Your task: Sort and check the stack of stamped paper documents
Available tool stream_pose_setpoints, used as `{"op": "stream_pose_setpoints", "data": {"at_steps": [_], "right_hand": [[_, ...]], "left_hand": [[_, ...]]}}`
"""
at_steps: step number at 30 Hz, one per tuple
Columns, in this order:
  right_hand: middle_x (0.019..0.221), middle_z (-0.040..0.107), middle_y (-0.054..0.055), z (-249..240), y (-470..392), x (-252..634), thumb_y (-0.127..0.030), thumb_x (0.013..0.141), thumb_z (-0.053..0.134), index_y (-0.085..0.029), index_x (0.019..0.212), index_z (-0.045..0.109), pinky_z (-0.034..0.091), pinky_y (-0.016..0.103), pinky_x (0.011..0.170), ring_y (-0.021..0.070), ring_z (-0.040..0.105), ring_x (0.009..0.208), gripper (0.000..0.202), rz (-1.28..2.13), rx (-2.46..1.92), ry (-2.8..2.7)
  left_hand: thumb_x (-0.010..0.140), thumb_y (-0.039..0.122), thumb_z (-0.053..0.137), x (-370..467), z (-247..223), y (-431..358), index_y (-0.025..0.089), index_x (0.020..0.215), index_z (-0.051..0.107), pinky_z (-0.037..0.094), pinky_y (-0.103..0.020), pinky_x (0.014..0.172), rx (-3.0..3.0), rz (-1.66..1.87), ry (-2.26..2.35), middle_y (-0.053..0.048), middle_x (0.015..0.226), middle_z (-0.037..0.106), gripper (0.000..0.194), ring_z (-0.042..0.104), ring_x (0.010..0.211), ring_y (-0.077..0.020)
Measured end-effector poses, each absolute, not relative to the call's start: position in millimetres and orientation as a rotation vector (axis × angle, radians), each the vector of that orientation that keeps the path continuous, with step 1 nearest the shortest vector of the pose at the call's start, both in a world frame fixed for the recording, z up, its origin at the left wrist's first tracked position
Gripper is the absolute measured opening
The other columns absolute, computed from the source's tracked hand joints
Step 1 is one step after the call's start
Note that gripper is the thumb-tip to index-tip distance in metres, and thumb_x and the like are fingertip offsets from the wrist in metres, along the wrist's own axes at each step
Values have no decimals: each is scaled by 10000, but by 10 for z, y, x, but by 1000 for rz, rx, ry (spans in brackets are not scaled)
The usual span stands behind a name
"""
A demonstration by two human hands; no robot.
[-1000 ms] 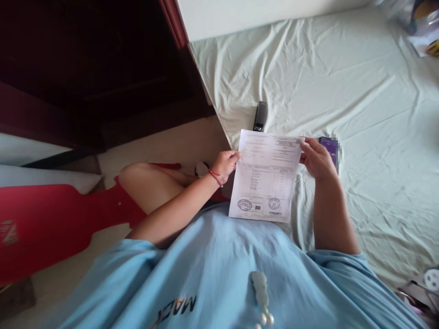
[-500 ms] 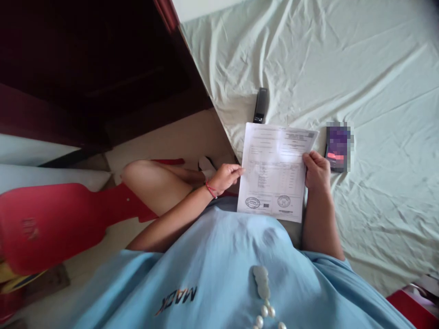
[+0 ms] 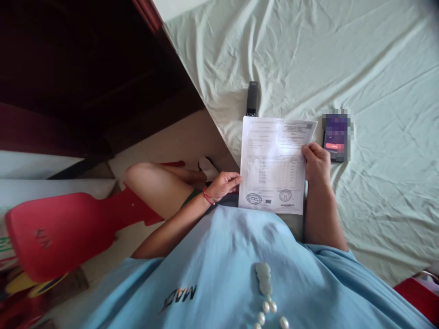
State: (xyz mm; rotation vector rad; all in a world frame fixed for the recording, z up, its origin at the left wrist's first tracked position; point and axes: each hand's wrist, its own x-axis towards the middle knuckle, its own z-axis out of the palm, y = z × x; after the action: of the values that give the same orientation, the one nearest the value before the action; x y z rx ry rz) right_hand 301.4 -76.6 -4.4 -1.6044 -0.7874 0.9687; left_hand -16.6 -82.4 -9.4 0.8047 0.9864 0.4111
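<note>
A printed paper sheet [image 3: 274,169] with a table of text and two round stamps near its lower edge is held up in front of my body. My left hand [image 3: 224,186], with a red string bracelet at the wrist, pinches its left edge. On the opposite edge my right hand [image 3: 317,162] grips the paper between thumb and fingers. Just beyond the sheet's top left corner lies a black stapler-like object [image 3: 252,98], its near end partly hidden by the paper. Right of my right hand rests a phone [image 3: 335,144] with a lit, blurred screen.
A pale green sheet [image 3: 370,82] with many wrinkles covers the bed, whose dark edge runs diagonally at left. A red plastic chair [image 3: 65,228] stands on the tiled floor. At lower right lies a red object [image 3: 418,297].
Both hands still hold the paper, which now sits slightly higher in view and a little more upright. My left hand's grip is lower along the left edge. The camera view has shifted slightly.
</note>
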Motion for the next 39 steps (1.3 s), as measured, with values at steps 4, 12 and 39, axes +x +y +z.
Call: {"op": "stream_pose_setpoints", "data": {"at_steps": [4, 12, 39], "right_hand": [[737, 698, 3, -58, -779, 3033, -483, 783, 794, -295, 801, 702, 515, 367, 602, 210, 616, 643, 211, 938, -1575, -754], [754, 724, 7, -79, -788, 2985, -519, 768, 874, -278, 867, 759, 538, 338, 582, 220, 692, 720, 284, 988, -1475, -728], [642, 566, -21, -36, -802, 2973, -470, 895, 713, -217, 797, 707, 348, 264, 510, 120, 446, 576, 272, 921, -1777, -1019]], "left_hand": [[636, 763, 887, -216, -146, -878, 143, 738, 655, 190, -225, 457, 901, 274, 920, 66, 530, 429, 670, 309, 459, -43], [803, 766, 785, -391, -237, -880, 162, 707, 607, 202, -217, 434, 1013, 337, 873, 43, 481, 464, 637, 344, 406, -51], [697, 786, 862, -374, -401, -1029, 136, 761, 627, 225, -220, 422, 852, 319, 927, 14, 566, 566, 694, 393, 401, -48]]}}
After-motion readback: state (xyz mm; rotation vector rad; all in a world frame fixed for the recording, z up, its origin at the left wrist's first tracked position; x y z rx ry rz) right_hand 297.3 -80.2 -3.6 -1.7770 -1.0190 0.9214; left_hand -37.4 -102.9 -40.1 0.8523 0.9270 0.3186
